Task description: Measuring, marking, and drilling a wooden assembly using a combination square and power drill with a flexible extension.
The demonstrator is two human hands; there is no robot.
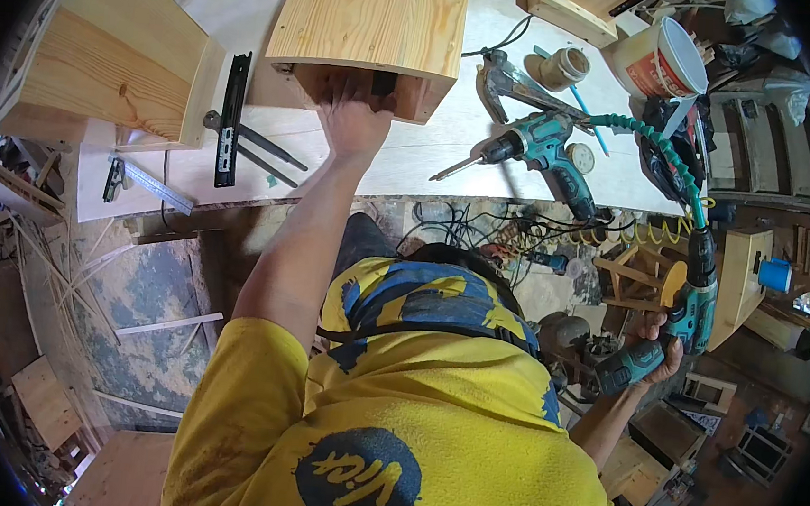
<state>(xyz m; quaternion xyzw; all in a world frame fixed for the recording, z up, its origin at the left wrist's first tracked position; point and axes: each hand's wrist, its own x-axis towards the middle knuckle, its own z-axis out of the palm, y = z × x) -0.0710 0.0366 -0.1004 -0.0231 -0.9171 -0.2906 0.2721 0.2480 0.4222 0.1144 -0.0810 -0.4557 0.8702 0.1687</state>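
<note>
left hand (354, 121) grips front edge of pine box (370, 31) on bench (432, 150) | right hand (659, 344) clasps teal drill (680, 322), well right of box

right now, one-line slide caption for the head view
Left hand grips the open end of a pine box on the workbench while the right hand holds a teal power tool off to the side.
</note>
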